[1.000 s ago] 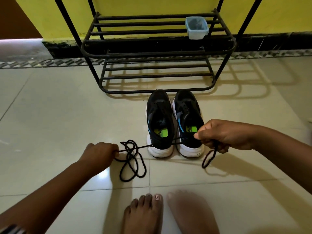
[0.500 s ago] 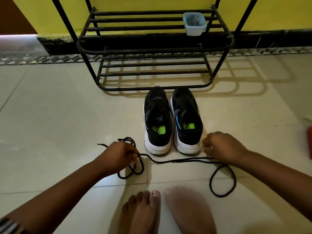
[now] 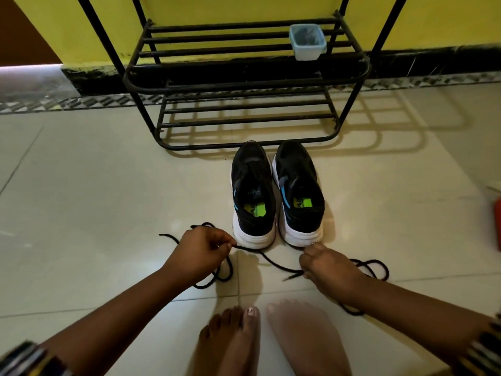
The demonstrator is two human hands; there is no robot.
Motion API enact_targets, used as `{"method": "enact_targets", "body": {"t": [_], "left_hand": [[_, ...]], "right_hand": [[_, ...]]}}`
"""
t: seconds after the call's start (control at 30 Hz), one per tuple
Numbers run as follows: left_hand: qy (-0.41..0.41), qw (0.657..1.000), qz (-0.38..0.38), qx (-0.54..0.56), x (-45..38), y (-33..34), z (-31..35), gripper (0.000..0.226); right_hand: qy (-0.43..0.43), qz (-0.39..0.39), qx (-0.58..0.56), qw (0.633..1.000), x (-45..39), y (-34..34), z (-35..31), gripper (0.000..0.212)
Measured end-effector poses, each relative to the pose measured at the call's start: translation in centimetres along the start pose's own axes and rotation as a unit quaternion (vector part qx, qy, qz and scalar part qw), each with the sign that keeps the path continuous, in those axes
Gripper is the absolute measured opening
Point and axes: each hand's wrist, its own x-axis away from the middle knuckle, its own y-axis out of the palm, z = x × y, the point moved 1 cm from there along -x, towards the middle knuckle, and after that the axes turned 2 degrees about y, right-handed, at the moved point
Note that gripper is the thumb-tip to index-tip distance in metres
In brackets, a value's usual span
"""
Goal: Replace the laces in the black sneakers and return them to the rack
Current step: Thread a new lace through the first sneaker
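Two black sneakers with white soles stand side by side on the floor, heels toward me: the left sneaker point(image 3: 253, 194) and the right sneaker point(image 3: 299, 191). A black lace point(image 3: 267, 258) lies on the tiles in front of them. My left hand point(image 3: 202, 252) pinches the lace near the left sneaker's heel, with loops lying under and behind it. My right hand point(image 3: 329, 270) holds the lace close to its tip, just below the right sneaker's heel. More loops of lace point(image 3: 376, 267) lie to the right of that hand.
A black metal shoe rack point(image 3: 244, 85) stands against the yellow wall behind the sneakers. A small pale blue container point(image 3: 307, 42) sits on its upper shelf. My bare feet point(image 3: 271, 340) are at the bottom edge. An orange object point(image 3: 497, 223) shows at the right edge.
Both hands lowered the lace from above the sneakers' heels to the floor. My right hand has slid left along the lace to near its tip; the lace now sags between my hands.
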Motion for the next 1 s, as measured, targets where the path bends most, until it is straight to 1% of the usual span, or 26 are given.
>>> {"method": "enact_targets", "body": {"t": [0.03,0.1,0.13,0.23,0.3,0.37,0.43,0.5,0.6,0.73,0.8,0.87,1.0], "left_hand": [[0.005,1.000,0.014,0.005,0.1,-0.1,0.2,0.016],[0.018,0.999,0.043,0.015,0.4,-0.2,0.5,0.017],[0.024,0.998,0.052,0.017,0.5,-0.3,0.6,0.018],[0.032,0.998,0.048,0.010,0.5,-0.2,0.6,0.025],[0.025,0.999,0.033,0.014,0.4,0.0,0.6,0.025],[0.005,0.999,0.020,0.050,0.4,0.2,0.8,0.019],[-0.021,0.993,0.010,0.113,0.4,0.4,0.9,0.014],[-0.047,0.981,-0.003,0.190,0.3,0.5,1.1,0.015],[-0.085,0.953,-0.022,0.289,0.4,0.7,1.7,0.017],[-0.123,0.906,-0.046,0.402,0.5,1.0,2.2,0.015],[-0.124,0.896,-0.069,0.422,0.5,1.1,2.4,0.015],[-0.117,0.893,-0.092,0.426,0.6,1.2,2.5,0.016],[-0.110,0.883,-0.103,0.444,0.7,1.4,2.6,0.019]], "right_hand": [[-0.002,-0.007,-0.002,1.000,0.2,0.4,-0.3,0.046],[-0.048,0.018,0.012,0.999,0.3,0.8,-0.5,0.042],[-0.050,0.022,0.009,0.998,0.4,0.7,-0.4,0.039],[-0.082,0.044,0.007,0.996,0.7,0.6,0.1,0.028],[-0.096,0.051,-0.031,0.994,0.8,0.0,0.3,0.012],[-0.087,0.049,-0.103,0.990,0.6,-1.1,0.3,0.011],[-0.082,0.057,-0.145,0.984,0.1,-2.5,-0.1,0.009],[-0.082,0.083,-0.155,0.981,-0.4,-3.9,-0.8,0.009],[-0.087,0.121,-0.177,0.973,-1.0,-5.7,-2.1,0.013],[-0.087,0.111,-0.248,0.959,-1.4,-6.8,-3.2,0.015],[-0.080,0.099,-0.277,0.952,-1.5,-7.0,-3.5,0.015],[-0.065,0.088,-0.299,0.948,-1.6,-7.0,-3.5,0.011],[-0.043,0.070,-0.334,0.939,-1.9,-6.8,-3.3,0.009]]}}
